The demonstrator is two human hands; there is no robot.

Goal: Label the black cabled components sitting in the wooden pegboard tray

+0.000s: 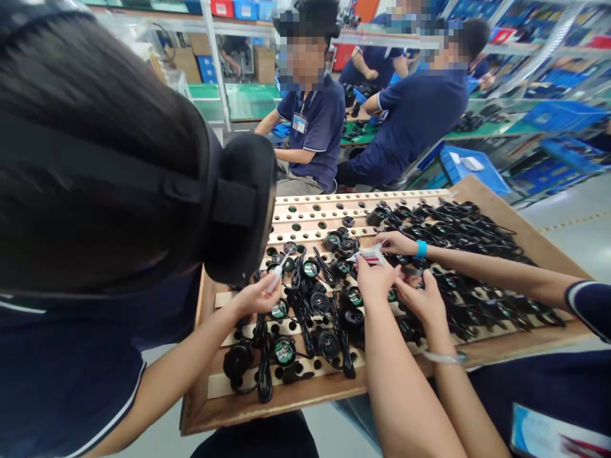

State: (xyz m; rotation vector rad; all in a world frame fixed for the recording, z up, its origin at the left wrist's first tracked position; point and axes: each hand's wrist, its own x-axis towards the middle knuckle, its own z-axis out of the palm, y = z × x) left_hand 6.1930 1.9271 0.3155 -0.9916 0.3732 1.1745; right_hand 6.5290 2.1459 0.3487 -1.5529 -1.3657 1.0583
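My left hand (375,280) is closed around a small white squeeze tube (372,256) with red print, its narrow nozzle pointing left over the parts. To its right, my right hand (424,299), with a clear bracelet at the wrist, has its fingers curled at a dark round part (412,271); the grip is partly hidden. Beneath both lies a wooden tray (286,416) holding black round housings (329,343), some showing green circuit boards (285,351), with bundled black cables (265,366). A co-worker's hand (398,243) with a blue wristband is close to the tube's right end.
At left, a co-worker's hand (260,292) holds a white thin-tipped applicator (275,278) over the tray; that person's head fills the upper left. Beyond the tray, people sit at green benches (252,102). Blue bins (472,166) stand at back right. A badge (558,432) shows bottom right.
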